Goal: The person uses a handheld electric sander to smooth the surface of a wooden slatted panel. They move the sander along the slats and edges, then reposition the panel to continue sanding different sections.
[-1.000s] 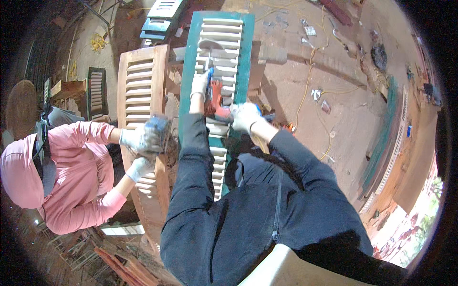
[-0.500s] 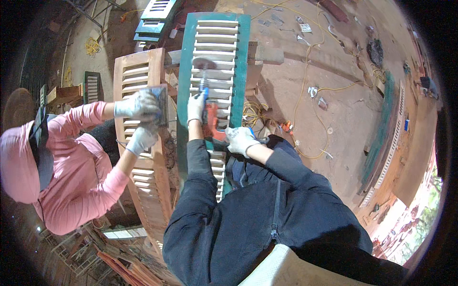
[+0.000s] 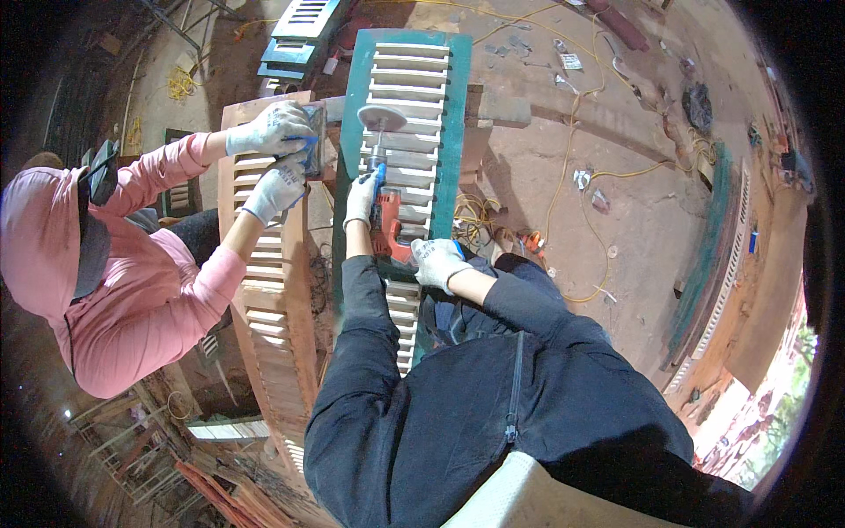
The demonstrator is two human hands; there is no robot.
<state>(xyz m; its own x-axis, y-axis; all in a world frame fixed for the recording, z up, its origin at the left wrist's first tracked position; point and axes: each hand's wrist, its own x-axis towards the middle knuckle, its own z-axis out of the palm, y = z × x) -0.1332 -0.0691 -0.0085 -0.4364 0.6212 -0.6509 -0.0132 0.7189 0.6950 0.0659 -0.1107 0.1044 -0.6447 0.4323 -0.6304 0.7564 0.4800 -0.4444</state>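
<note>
A long louvred shutter (image 3: 450, 123) with a green frame and pale slats lies in front of me. Over its slats is an orange-red power drill (image 3: 387, 216) fitted with a round sanding disc (image 3: 382, 119) on its shaft. My left hand (image 3: 360, 199), in a white and blue glove, is closed around the blue side handle near the drill's front. At the rear, my gloved right hand (image 3: 437, 262) grips the drill's handle end; its fingers are partly hidden. The disc appears tilted above the upper slats; whether it touches them I cannot tell.
To my left, a co-worker in pink presses a dark block-like tool (image 3: 315, 141) on a bare wooden louvred shutter (image 3: 295, 308). Yellow cords (image 3: 576, 114) trail over the floor at right, near a dark bag (image 3: 697, 107). Blue-white shutter panels (image 3: 302, 22) are stacked at the far end.
The view has shifted slightly. The disc now shows wider and paler on the drill. My hands keep their grip, while the co-worker's hands and tool have moved slightly toward the shutter's far end.
</note>
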